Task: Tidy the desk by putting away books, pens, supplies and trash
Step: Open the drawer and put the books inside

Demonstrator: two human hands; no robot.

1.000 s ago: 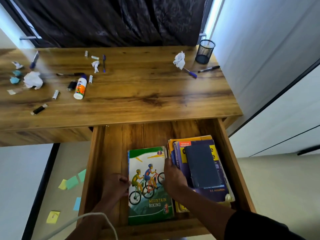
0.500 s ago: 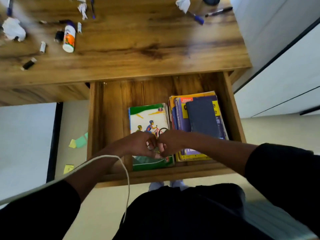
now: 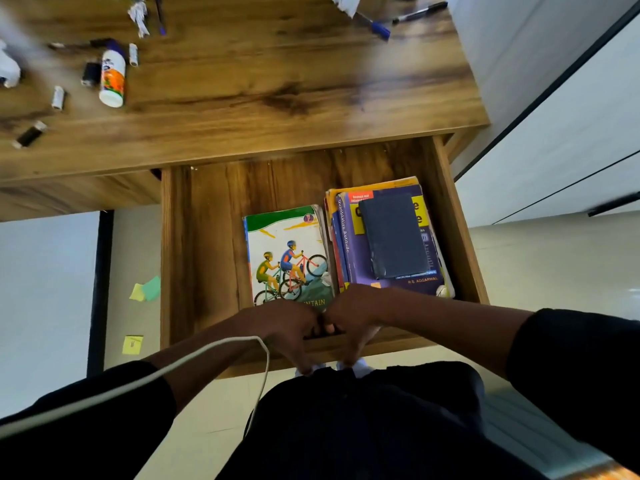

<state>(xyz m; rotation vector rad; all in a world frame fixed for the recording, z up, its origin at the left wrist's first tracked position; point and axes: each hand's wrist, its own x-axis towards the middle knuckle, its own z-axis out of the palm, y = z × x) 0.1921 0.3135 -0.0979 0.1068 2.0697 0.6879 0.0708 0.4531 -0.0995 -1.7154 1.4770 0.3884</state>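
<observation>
The wooden drawer (image 3: 176, 254) under the desk (image 3: 277, 98) stands pulled out. Inside lie a mountain biking book (image 3: 287, 251) and, to its right, a stack of books topped by a purple one (image 3: 346, 237) with a dark blue notebook (image 3: 394, 237) on top. My left hand (image 3: 287, 332) and my right hand (image 3: 349, 322) sit side by side on the drawer's front edge, fingers curled down over the front panel. On the desk lie a glue bottle (image 3: 112, 79), a black pen (image 3: 419, 10), a blue pen (image 3: 375, 26) and crumpled paper (image 3: 344, 1).
Small caps and tubes (image 3: 29, 133) are scattered on the desk's left part, with more crumpled paper (image 3: 7, 69) at the edge. Sticky notes (image 3: 145, 289) lie on the floor left of the drawer. A white cable (image 3: 207, 351) hangs across my left arm. A white wall runs along the right.
Both hands left the mountain biking book, came together and moved back to the drawer's front edge. The view tilted down, so the desk's far part is out of sight.
</observation>
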